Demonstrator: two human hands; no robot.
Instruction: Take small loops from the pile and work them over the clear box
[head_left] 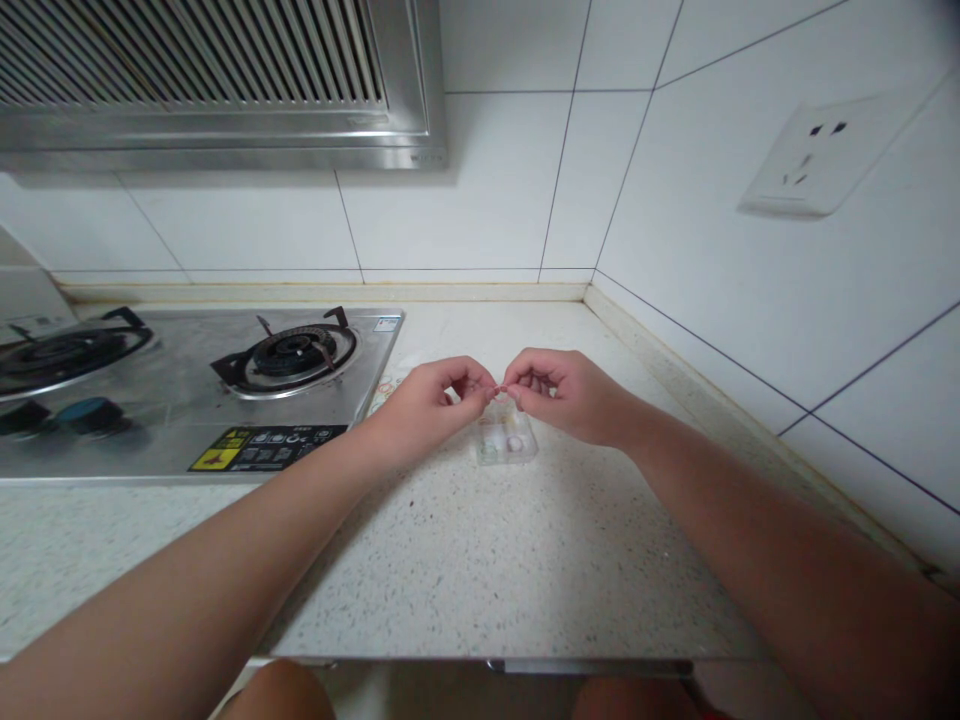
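My left hand (450,393) and my right hand (559,393) meet over the counter, each closed in a pinch of thumb and fingers. Between the fingertips is a tiny reddish piece (501,389), too small to make out its kind. Both hands seem to grip it, one from each side. Just below them on the counter lies a clear plastic compartment box (510,448) with small round items inside, partly covered by the hands. Behind my left hand, something with coloured round marks (386,388) shows in part.
A steel gas stove (169,385) with black burners and knobs stands on the left, under a range hood (405,135). The speckled counter (480,570) ends at white tiled walls at the back and right. A power socket (814,160) is on the right wall.
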